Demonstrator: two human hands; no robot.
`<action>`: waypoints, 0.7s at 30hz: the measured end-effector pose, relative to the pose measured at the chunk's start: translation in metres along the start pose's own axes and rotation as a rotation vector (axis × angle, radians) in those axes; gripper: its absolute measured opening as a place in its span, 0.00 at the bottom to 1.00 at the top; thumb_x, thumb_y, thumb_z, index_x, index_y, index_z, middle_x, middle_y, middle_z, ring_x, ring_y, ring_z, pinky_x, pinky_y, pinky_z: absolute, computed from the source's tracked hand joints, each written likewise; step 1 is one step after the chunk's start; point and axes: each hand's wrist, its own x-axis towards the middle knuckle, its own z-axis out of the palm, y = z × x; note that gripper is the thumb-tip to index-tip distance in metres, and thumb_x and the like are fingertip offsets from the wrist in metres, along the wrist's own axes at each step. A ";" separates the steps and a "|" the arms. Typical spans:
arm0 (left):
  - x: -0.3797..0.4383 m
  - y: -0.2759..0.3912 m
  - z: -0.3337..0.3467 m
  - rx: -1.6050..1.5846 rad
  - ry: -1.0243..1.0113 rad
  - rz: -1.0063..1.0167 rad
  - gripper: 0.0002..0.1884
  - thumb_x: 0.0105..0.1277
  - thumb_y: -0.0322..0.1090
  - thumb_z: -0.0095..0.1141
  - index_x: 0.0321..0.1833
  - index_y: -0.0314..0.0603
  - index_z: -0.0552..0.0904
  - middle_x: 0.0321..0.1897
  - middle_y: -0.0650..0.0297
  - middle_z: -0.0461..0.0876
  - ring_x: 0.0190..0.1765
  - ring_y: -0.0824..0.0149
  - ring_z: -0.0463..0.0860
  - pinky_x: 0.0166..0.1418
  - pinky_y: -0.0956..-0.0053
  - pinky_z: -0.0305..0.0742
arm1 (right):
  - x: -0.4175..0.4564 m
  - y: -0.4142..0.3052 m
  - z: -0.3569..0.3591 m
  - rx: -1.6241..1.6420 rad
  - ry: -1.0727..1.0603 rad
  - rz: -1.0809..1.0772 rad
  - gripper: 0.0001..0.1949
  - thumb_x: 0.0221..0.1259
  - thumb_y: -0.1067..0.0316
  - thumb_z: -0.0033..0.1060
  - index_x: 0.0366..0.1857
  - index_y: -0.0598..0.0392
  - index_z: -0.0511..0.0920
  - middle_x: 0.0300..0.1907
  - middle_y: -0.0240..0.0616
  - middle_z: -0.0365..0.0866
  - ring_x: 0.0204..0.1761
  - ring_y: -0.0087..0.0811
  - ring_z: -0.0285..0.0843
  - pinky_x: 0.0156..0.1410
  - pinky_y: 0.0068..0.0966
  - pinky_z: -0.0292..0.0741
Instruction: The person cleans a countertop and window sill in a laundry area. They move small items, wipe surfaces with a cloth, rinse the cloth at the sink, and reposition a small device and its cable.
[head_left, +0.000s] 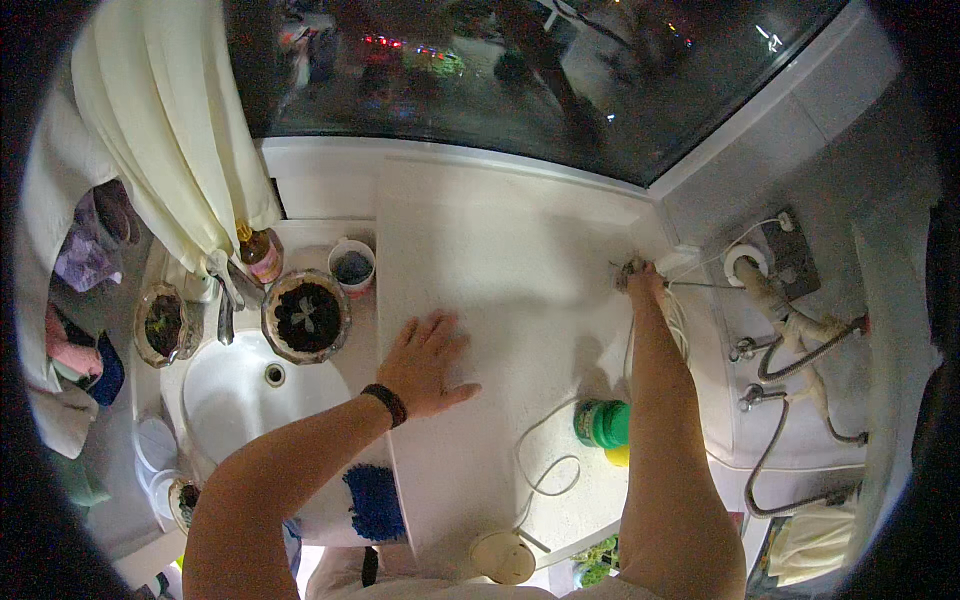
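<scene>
My left hand, with a dark braided bracelet at the wrist, is spread palm down over the white countertop, holding nothing. My right hand reaches to the counter's far right corner, its fingers at a small tangled, wiry bundle; whether they grip it is hard to tell. A white cable hangs beside the right forearm. Below that hand, a green-lidded container lies partly behind the forearm, near a looped thin cord.
At left, a glass bowl of soil with a seedling and a mug stand beside a white sink with a faucet. A blue chenille cloth lies at the near edge. Flexible hoses run along the right wall, below a window.
</scene>
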 end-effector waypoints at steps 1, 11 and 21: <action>0.001 0.001 -0.004 0.003 -0.020 0.002 0.36 0.56 0.62 0.50 0.62 0.45 0.69 0.67 0.50 0.56 0.71 0.51 0.51 0.72 0.52 0.42 | 0.004 0.001 0.000 -0.181 0.016 -0.064 0.13 0.60 0.61 0.47 0.45 0.53 0.75 0.41 0.40 0.76 0.45 0.38 0.73 0.46 0.38 0.71; 0.006 0.003 -0.006 0.008 -0.016 0.038 0.36 0.54 0.63 0.51 0.61 0.45 0.69 0.67 0.47 0.57 0.70 0.48 0.52 0.72 0.51 0.43 | -0.121 0.016 0.060 -1.181 -0.338 -0.896 0.19 0.56 0.60 0.54 0.51 0.54 0.75 0.51 0.46 0.74 0.56 0.44 0.67 0.63 0.40 0.62; 0.005 -0.001 0.000 -0.055 0.018 0.042 0.37 0.53 0.64 0.51 0.59 0.45 0.71 0.67 0.48 0.57 0.70 0.48 0.53 0.72 0.50 0.42 | -0.010 -0.004 0.026 -0.776 -0.329 -0.583 0.15 0.61 0.63 0.47 0.50 0.53 0.73 0.54 0.42 0.72 0.51 0.36 0.72 0.52 0.34 0.70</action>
